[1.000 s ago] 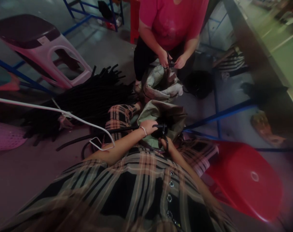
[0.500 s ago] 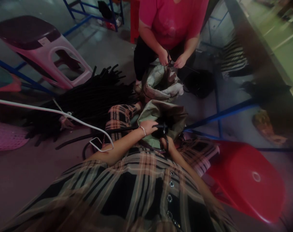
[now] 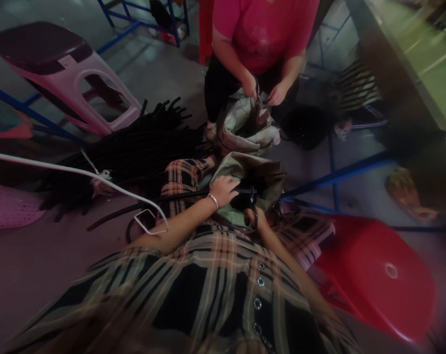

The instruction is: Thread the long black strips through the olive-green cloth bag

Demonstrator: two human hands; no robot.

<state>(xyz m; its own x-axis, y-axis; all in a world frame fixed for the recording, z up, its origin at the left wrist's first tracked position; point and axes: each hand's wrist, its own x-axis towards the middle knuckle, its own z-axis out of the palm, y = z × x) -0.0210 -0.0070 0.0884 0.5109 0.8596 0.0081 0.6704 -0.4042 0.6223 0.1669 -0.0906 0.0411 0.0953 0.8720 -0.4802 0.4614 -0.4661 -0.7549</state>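
My left hand point(image 3: 225, 191), with a bracelet at the wrist, is closed around a long, thin black tube point(image 3: 179, 196). The tube's loose end trails off to the left over my knee. My right hand point(image 3: 258, 219) grips a pair of scissors point(image 3: 255, 215) by the dark handles, with the blades up against the tube's end just right of my left fingers. Beneath both hands gapes a greenish sack point(image 3: 228, 167) with a dark inside. What lies in the sack is too dark to make out.
A pile of black tubes point(image 3: 145, 137) lies on the floor at left, near a pink stool point(image 3: 101, 98). Across from me a person in a pink shirt point(image 3: 263, 29) works over a whitish sack point(image 3: 230, 128). A red stool point(image 3: 377, 275) stands at right. A white cable point(image 3: 79, 169) crosses at left.
My left hand has shifted slightly left along the tube, its fingers lifting a little. My right hand barely moved. The other person's hands have drawn slightly apart.
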